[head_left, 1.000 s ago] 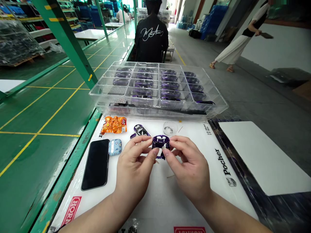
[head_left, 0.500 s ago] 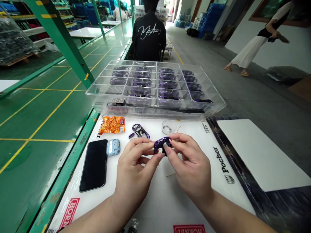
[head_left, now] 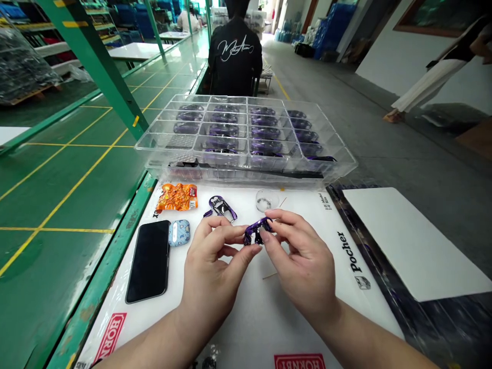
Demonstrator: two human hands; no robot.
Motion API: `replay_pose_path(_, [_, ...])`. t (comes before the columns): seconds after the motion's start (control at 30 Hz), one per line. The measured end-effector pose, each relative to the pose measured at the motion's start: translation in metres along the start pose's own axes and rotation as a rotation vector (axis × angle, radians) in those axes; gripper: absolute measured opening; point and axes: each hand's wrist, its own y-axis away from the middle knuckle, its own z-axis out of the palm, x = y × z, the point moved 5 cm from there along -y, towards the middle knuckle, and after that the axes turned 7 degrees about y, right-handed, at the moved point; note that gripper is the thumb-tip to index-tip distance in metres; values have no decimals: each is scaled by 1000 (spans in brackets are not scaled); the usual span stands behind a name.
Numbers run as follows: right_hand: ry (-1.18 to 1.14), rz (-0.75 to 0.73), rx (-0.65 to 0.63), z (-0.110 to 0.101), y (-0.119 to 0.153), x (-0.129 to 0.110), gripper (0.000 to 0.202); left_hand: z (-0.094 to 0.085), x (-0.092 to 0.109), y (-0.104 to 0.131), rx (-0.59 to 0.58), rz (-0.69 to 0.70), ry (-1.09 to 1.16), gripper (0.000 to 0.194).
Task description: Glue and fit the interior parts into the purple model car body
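Purple and orange against white and green

The held car shell [head_left: 254,229] was glossy deep purple with near-black parts. The car-shaped piece [head_left: 222,206] on the white mat [head_left: 253,328] was purple, black and silvery. The mat bore black "Pocher" lettering [head_left: 349,252] and red blocks [head_left: 300,361] with white letters. The packet [head_left: 177,198] was bright orange with a red patch, the phone [head_left: 148,261] black, the small case [head_left: 179,233] pale blue with a mottled print. Purple shells [head_left: 265,134] showed in the clear tray [head_left: 182,141]. Yellow lines [head_left: 77,230] gridded the green bench [head_left: 57,195], and white script [head_left: 235,47] crossed the seated person's black shirt [head_left: 236,72]
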Motion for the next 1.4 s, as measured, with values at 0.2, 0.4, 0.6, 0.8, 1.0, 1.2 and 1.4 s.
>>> replay_pose_path(0.2, [-65, 25, -79, -3, -12, 7, 20, -6, -21, -11, 58, -250, 181, 33])
replay_pose_path(0.4, [-236, 96, -226, -6, -26, 28, 28, 13, -42, -10, -199, -784, 574, 48])
replay_pose_path(0.6, [-379, 55, -517, 7, -23, 27, 30, 30, -35, 8, -564, -946, 667, 28])
replay_pose_path(0.8, [-362, 71, -408, -1, -30, 31, 18, 27, -38, 2, -444, -1011, 780, 30])
replay_pose_path(1.0, [-371, 332, -369, -1, -32, 44, 29, 16, -34, -9, -341, -833, 646, 56])
replay_pose_path(1.2, [-393, 504, -296, 4, -29, 56, 46, 6, -25, -14, -365, -270, -55, 99])
replay_pose_path(1.4, [-334, 445, -297, 2, -27, 49, 40, 3, -21, -17, -307, -42, -189, 72])
